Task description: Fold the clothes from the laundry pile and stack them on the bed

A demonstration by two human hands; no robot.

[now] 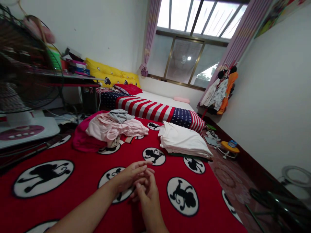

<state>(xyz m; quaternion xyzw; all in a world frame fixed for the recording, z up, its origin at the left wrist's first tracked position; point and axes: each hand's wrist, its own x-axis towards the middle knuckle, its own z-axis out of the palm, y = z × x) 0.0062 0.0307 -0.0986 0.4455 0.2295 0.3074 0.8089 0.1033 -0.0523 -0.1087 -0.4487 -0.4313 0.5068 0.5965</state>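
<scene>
Your left hand (133, 172): fingers loosely bent and laid over those of the other hand, with nothing seen in its grasp.
Your right hand (148, 191): fingers partly curled, touching the left, also with nothing seen between them.
Bedspread: both hands are over the red fabric bedspread with black monkeys in white ovals (206, 194).
Folded stack: ahead of you to the right, the flat pile of folded white cloth (183, 139) lies on the bedspread, a dark green edge showing beneath.
Heap: ahead to the left, the crumpled pale pink and grey clothes (107, 126) lie partly over a magenta cloth (81, 137).
Green tub: on the dark desk (82, 78) to your left stands a bright green container with a pale rim (54, 58); you cannot see its contents.
Boxes: beside it, small purple and blue boxes (79, 67) are stacked; what they hold is hidden.
Stool: to your right, the round yellow stool (228, 148) bears a small blue object (232, 143), too small to identify.
Hangers: beyond, white, patterned and orange garments (220, 92) hang by the curtain (239, 42).
</scene>
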